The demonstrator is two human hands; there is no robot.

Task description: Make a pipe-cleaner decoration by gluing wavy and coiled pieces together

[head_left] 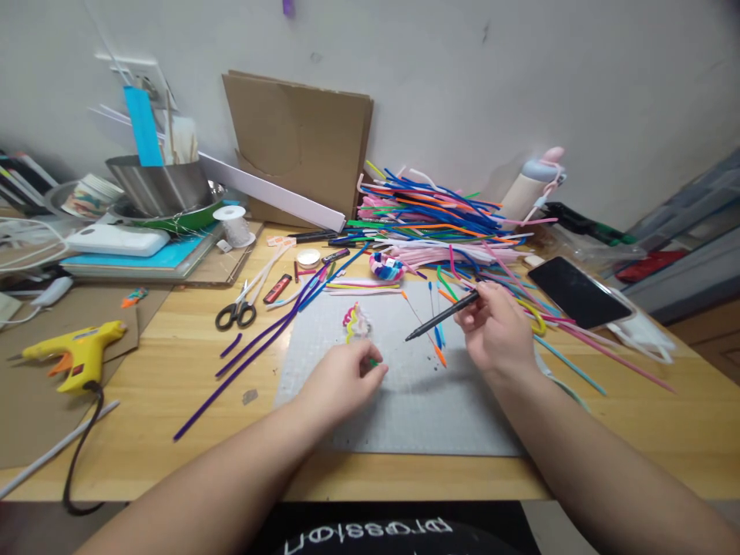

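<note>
My right hand [498,327] grips a black pen [442,316], its tip slanting down and left above the grey cutting mat [324,416]. My left hand [347,378] is closed over the mat's left half, thumb and fingers pinching a small green piece [374,362], mostly hidden. Just beyond it on the mat lies a small pink and yellow fuzzy shape [354,322]. Under and beside the pen are blue and orange pipe cleaner bits [439,354] on thin stems. A striped fuzzy bundle [386,266] sits at the mat's far edge.
A heap of coloured pipe cleaners [433,208] lies against the wall. Purple pipe cleaners [248,370], scissors [236,312] and a yellow glue gun [78,351] are on the left. A phone [581,291] and a bottle [529,189] stand to the right; cardboard [301,139] leans behind.
</note>
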